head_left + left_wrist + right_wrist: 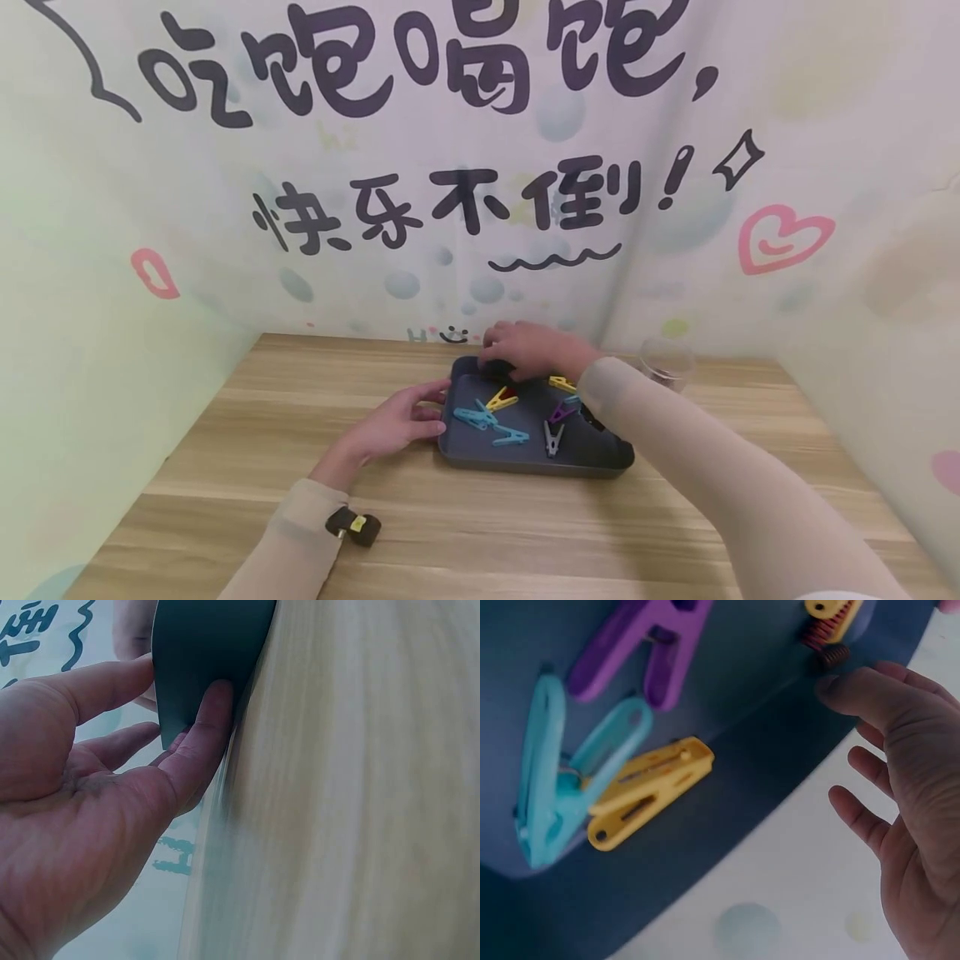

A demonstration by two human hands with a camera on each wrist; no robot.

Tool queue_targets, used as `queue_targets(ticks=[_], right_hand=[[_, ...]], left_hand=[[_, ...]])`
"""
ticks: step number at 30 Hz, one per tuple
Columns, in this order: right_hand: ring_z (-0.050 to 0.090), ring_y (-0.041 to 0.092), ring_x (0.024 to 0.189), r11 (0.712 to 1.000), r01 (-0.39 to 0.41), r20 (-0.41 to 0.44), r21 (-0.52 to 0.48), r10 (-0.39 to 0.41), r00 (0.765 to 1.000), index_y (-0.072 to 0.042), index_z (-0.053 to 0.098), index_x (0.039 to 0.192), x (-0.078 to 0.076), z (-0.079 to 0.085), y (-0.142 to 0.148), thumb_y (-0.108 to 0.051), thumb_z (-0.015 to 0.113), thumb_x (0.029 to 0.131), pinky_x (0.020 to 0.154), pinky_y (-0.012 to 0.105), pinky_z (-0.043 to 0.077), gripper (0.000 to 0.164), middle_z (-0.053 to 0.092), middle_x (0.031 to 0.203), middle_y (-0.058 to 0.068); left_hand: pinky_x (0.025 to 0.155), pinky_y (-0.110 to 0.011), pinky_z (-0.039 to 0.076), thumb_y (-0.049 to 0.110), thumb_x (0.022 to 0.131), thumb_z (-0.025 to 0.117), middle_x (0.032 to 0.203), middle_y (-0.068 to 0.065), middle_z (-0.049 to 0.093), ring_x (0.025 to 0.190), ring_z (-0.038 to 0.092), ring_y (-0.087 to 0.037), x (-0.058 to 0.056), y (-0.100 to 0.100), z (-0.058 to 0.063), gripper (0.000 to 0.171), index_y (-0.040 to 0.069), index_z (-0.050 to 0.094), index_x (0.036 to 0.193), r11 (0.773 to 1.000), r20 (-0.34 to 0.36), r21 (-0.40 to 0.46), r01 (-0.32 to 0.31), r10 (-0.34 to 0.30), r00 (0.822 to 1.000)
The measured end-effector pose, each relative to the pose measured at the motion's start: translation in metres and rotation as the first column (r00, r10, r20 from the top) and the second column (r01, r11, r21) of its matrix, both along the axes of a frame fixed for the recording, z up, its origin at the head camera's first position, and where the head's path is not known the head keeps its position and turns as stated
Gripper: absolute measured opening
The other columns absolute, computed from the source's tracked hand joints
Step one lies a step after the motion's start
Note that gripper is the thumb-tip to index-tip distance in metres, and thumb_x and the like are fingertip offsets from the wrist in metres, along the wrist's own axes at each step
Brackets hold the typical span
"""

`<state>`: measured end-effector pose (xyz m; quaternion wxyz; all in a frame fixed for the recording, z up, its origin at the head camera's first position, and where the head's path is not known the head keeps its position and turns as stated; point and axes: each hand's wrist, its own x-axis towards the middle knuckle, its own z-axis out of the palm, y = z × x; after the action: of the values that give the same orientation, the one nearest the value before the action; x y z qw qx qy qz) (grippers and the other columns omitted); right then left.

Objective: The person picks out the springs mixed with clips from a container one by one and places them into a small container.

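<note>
A dark shallow tray [487,462] stands on the table with several clothespins inside. My left hand [397,427] is at its left end, fingers extended and fingertips touching the outer wall; the left wrist view shows this hand [112,787] against the dark wall. At the back left of the tray, my right hand [525,348] reaches over the rim. In the right wrist view this hand [922,757] has its thumb over the inside and the other fingers loosely spread beyond the rim. A small dark coil [834,655] lies by the thumb. Nothing shows pinched between these fingers.
In the tray lie light blue clothespins [512,436], a yellow one [501,402], a purple one [562,410] and a grey one [553,439]. A clear cup [666,365] stands behind the right forearm. A printed wall cloth [450,283] borders the table [300,400].
</note>
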<state>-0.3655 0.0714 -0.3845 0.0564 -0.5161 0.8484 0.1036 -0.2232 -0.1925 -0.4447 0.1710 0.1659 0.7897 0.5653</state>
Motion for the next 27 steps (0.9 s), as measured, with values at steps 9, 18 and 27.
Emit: queue_targets(ticks=[9, 18, 27], right_hand=[[0.053, 0.024, 0.128, 0.999, -0.002, 0.006, 0.038, 0.002, 1.000, -0.031, 0.073, 0.135, -0.002, -0.013, -0.007, -0.018, 0.080, 0.096, 0.108, 0.041, 0.051, 0.041, 0.060, 0.144, 0.004], [0.054, 0.023, 0.124, 1.000, -0.016, 0.003, 0.011, 0.016, 1.000, -0.029, 0.075, 0.128, -0.001, -0.014, -0.004, -0.020, 0.081, 0.095, 0.104, 0.040, 0.053, 0.035, 0.062, 0.139, 0.003], [0.054, 0.022, 0.120, 0.994, 0.013, 0.056, -0.109, -0.007, 0.998, -0.023, 0.076, 0.125, 0.010, 0.001, 0.012, -0.018, 0.082, 0.095, 0.107, 0.041, 0.051, 0.031, 0.062, 0.136, 0.003]], left_hand=[[0.107, -0.044, 0.055, 0.002, 0.104, 0.065, 0.153, -0.026, 0.048, 0.137, 0.056, -0.042, 0.001, 0.000, 0.003, 0.068, -0.002, 0.033, 0.164, 1.000, 0.006, -0.008, -0.004, 0.004, 1.000], [0.107, -0.045, 0.055, 0.002, 0.104, 0.065, 0.154, -0.027, 0.047, 0.137, 0.055, -0.043, 0.001, 0.002, 0.003, 0.068, -0.003, 0.033, 0.164, 1.000, 0.000, -0.004, 0.005, -0.005, 1.000], [0.107, -0.045, 0.055, 0.002, 0.104, 0.066, 0.153, -0.022, 0.050, 0.135, 0.057, -0.040, 0.002, 0.002, 0.003, 0.068, 0.001, 0.035, 0.164, 1.000, 0.009, -0.021, -0.022, 0.022, 1.000]])
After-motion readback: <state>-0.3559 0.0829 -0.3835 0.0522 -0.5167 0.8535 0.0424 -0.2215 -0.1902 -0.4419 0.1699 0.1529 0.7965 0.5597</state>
